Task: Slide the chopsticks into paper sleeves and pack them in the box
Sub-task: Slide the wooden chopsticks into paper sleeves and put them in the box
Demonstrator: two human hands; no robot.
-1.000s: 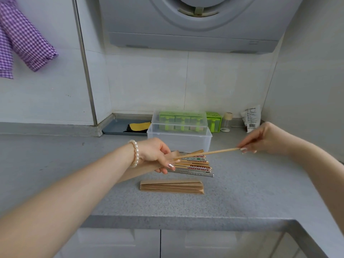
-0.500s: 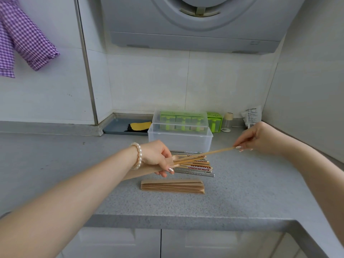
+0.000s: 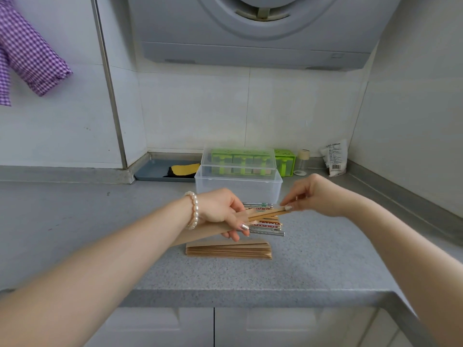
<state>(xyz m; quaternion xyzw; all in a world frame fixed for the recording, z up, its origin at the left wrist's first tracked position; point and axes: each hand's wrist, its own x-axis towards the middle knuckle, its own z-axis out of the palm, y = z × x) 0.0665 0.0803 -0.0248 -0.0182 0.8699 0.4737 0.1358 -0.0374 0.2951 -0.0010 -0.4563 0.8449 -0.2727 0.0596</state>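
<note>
A purple checked cloth (image 3: 30, 56) is hung on the wall at upper left. At the back of the table (image 3: 75, 221), a grey tray (image 3: 152, 171), a green rack (image 3: 284, 160), a small jar (image 3: 302, 162) and a printed packet (image 3: 334, 157) are seen.

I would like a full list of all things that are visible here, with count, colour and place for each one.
wooden chopsticks: one pair, tan, partly inside the held sleeve
held sleeve: 1, brown paper, in the left hand
sleeve stack: count unclear, brown, counter, nearest the viewer
loose chopsticks: several, patterned and silver, counter behind the stack
box: 1, clear plastic, behind the chopsticks
lid: 1, clear, on the box
green rack: 1, behind the box
jar: 1, clear, cream cap, by the wall
packet: 1, white, right corner
tray: 1, grey, holds a yellow and black item
cloth: 1, purple check, upper left
hood: 1, grey, above
left hand: grips the sleeve
right hand: pinches the chopstick ends
</note>
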